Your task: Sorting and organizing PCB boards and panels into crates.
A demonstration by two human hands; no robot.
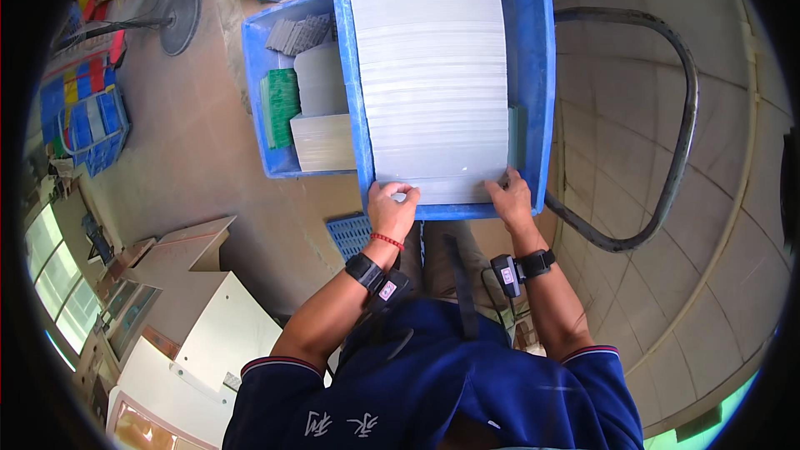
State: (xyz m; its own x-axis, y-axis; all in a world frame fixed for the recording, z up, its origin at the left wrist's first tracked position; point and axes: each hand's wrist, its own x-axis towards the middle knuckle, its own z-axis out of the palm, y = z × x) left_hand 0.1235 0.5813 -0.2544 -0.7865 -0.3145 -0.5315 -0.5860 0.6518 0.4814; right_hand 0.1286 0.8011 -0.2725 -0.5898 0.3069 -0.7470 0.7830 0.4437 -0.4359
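A deep blue plastic bin stands in front of me, filled with a long row of thin white sheets packed tightly together. At the near left corner of the row, my left hand has its thumb and forefinger pinched on the edge of the nearest sheets. My right hand grips the near right corner, thumb on the sheets and fingers at their side. The fingertips of both hands are partly hidden. Along the bin's right inner wall stands a greenish piece.
To the left, a second blue bin holds green pieces, grey pieces and white stacks. A bent metal tube curves along the right by the tiled wall. White cabinets stand at lower left.
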